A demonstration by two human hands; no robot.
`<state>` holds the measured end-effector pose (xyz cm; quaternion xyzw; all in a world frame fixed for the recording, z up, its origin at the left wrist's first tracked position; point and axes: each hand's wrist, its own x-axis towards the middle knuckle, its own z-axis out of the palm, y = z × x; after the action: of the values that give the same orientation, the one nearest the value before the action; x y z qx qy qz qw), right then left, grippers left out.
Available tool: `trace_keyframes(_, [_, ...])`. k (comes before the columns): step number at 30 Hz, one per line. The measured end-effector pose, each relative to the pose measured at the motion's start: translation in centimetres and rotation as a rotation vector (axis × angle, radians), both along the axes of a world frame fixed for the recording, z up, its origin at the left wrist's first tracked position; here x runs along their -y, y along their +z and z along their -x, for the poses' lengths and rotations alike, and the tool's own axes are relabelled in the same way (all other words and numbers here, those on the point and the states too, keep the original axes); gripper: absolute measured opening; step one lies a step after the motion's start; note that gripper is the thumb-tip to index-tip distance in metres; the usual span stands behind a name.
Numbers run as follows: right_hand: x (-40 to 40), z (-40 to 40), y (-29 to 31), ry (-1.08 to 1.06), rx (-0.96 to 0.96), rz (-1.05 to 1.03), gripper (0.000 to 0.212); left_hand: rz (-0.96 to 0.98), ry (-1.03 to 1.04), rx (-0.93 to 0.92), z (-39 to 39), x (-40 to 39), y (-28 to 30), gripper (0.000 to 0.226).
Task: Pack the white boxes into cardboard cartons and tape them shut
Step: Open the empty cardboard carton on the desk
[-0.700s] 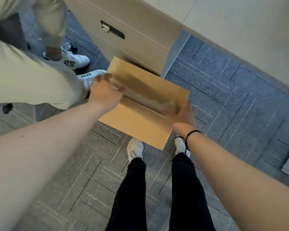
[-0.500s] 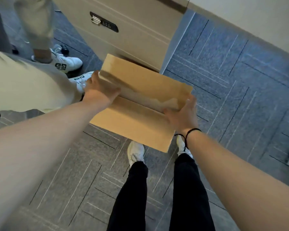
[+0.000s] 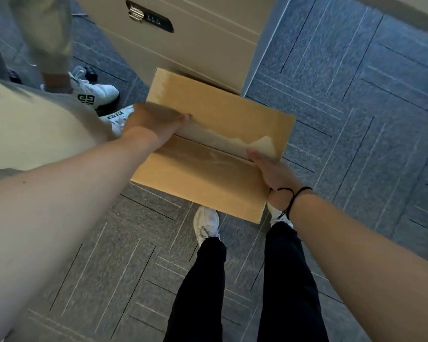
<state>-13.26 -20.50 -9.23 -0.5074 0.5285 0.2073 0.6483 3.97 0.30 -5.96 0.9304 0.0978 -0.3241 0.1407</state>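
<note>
A brown cardboard carton with closed flaps is held above the carpet in front of my legs. A strip of clear tape runs along its middle seam. My left hand grips the carton's left end, thumb lying on top by the seam. At the right end, my right hand holds the carton, with a black cord around the wrist. I cannot see the fingers that reach beyond the edges. No white boxes are visible.
A beige drawer cabinet with a combination lock stands just behind the carton. Another person's legs and white sneakers are close at the left. My own shoes stand on the blue-grey carpet tiles.
My left hand came down from above the carton and took hold of its left end. My right hand shifted along the right end. The carton turned slightly and sits closer.
</note>
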Motion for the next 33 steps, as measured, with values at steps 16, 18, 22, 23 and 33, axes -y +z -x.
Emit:
trace_keyframes(16, [1.0, 3.8, 17.6, -0.054, 0.034, 0.078, 0.075, 0.196, 0.189, 0.116, 6.2, -0.4, 16.6, 0.115])
trace_keyframes(18, [1.7, 4.8, 20.6, -0.059, 0.068, 0.098, 0.091, 0.214, 0.179, 0.149, 7.6, 0.5, 19.4, 0.113])
trace_keyframes(22, [3.5, 8.2, 26.5, -0.087, 0.086, 0.119, 0.097, 0.219, 0.126, 0.188, 10.7, 2.7, 25.2, 0.109])
trace_keyframes(23, [3.9, 9.1, 27.7, -0.096, 0.082, 0.114, 0.105, 0.219, 0.114, 0.186, 11.5, 3.3, 26.4, 0.11])
trace_keyframes(33, [10.8, 18.1, 36.8, -0.168, 0.155, 0.096, 0.12, 0.218, -0.011, 0.335, 19.0, 11.9, 38.3, 0.117])
